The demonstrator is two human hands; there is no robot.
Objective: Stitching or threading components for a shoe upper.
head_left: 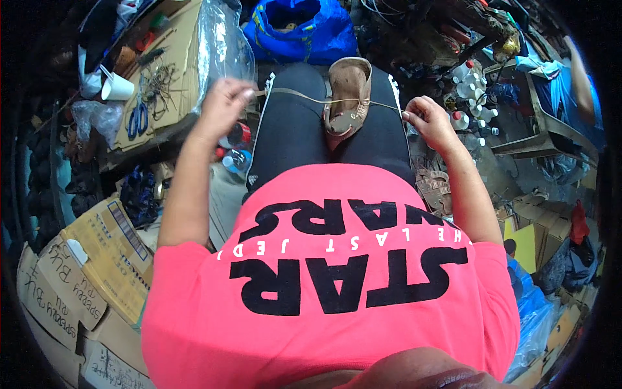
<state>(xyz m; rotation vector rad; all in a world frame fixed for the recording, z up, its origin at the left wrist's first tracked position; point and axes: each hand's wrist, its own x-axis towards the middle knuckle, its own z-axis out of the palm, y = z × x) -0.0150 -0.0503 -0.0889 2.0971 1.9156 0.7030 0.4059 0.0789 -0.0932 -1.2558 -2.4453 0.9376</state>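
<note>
A brown shoe upper (350, 87) rests between my thighs, its opening facing up and its far end near the blue bag. A thin tan lace (295, 93) runs across it from one hand to the other and seems to meet the shoe's right edge. Out to the left, my left hand (227, 107) pinches one end of the lace, slightly blurred. My right hand (429, 121), by my right knee, has thumb and forefinger closed on the other end, which looks thinner. Neither hand touches the shoe.
Blue-handled scissors (138, 118) and a white cup (117, 87) lie on a cardboard-topped bench at left. Beyond my knees sits a blue bag (301, 32). Several plastic bottles (468, 81) stand at right near a grey chair (551, 139). Cardboard boxes (107, 249) fill the lower left.
</note>
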